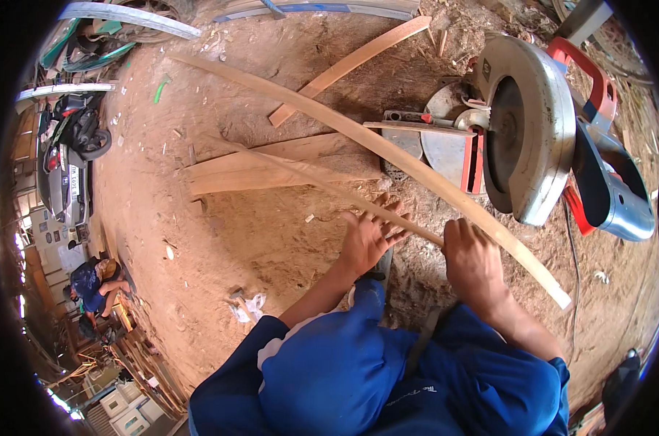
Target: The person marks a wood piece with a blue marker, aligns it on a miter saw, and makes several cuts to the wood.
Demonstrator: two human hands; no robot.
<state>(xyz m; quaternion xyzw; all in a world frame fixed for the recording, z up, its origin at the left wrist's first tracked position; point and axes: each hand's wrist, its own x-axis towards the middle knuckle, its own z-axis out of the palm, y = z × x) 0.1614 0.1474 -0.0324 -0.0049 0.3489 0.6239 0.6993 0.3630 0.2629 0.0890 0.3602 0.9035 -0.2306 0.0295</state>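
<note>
A thin wooden strip (322, 184) slants from the far left toward me. My right hand (475, 261) is closed around its near end. Against the strip's middle part rests my left hand (366, 238), its fingers stretched out and spread, with the strip crossing them. Just beyond both hands runs a longer wooden lath (387, 151), passing in front of the saw and ending near my right forearm. To the right stands a chop saw (526, 131) with a grey blade guard, a red handle and a blue motor housing.
Wide boards (271, 167) lie on the dirt floor beyond my left hand, with another plank (351, 69) farther off. A cable (573, 254) trails by the saw. At far left are a motorbike (86, 131), a car (64, 174) and a crouching person (97, 287).
</note>
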